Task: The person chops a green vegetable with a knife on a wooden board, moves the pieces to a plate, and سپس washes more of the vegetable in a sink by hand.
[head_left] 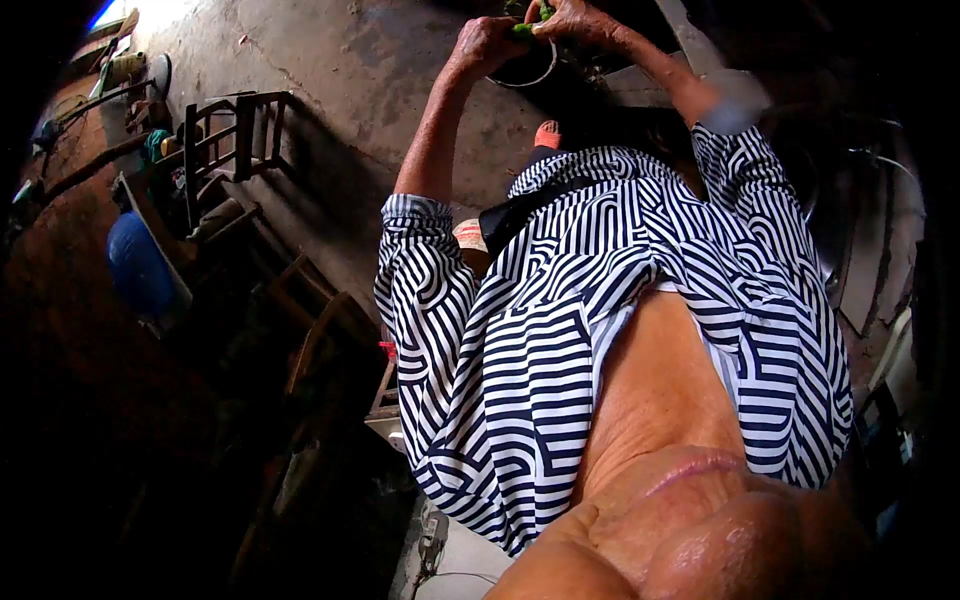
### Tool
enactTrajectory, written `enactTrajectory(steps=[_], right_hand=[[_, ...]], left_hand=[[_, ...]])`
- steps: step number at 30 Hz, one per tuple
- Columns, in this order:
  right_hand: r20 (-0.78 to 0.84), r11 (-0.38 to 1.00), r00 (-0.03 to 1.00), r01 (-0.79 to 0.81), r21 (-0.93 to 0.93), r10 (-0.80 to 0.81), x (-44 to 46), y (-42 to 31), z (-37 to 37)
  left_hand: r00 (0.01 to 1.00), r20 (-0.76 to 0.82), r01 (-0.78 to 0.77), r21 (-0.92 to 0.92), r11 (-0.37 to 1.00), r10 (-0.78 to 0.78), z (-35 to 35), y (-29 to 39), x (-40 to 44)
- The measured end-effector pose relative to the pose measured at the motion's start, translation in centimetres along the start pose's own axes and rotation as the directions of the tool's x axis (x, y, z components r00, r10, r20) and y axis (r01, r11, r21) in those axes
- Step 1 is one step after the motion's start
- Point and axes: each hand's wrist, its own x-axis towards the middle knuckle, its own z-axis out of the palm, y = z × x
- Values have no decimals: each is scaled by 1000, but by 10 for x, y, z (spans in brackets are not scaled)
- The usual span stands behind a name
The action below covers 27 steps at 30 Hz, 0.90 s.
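At the top edge of the head view, my left hand and my right hand come close together with bent fingers. Between them is a green piece of plant, pinched by the fingertips of both hands. Its exact kind is too small to tell, and part of it lies behind the fingers. Just below the hands stands a round container with a pale rim. Its inside is dark, so I cannot make out what it holds.
A small wooden chair stands on the concrete floor at the left. Beyond it lie a blue rounded object and assorted clutter in shadow. A foot in a reddish sandal shows below the container.
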Motion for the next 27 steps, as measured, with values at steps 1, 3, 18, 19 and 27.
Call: enactTrajectory(steps=[1, 3, 18, 19, 27], right_hand=[[-30, 998, 999, -39, -45, 38, 0, -2, 3], [-63, 993, 995, -83, -83, 78, -2, -4, 11], [10, 993, 994, -105, -45, 106, 5, 78, 45], [18, 997, 997, -80, -6, 80, 3, 80, 47], [11, 964, 966, -259, 55, 259, -14, -1, 42]], left_hand=[[1000, 24, -7, -4, 1000, 7, -2, 0, 0], [998, 55, -13, -7, 1000, 14, 0, -2, -1], [982, 186, 90, -286, 954, -37, 9, -25, -35], [976, 213, 97, -269, 958, -39, 7, -22, -36], [966, 247, -61, -77, 995, 78, -6, -19, -24]])
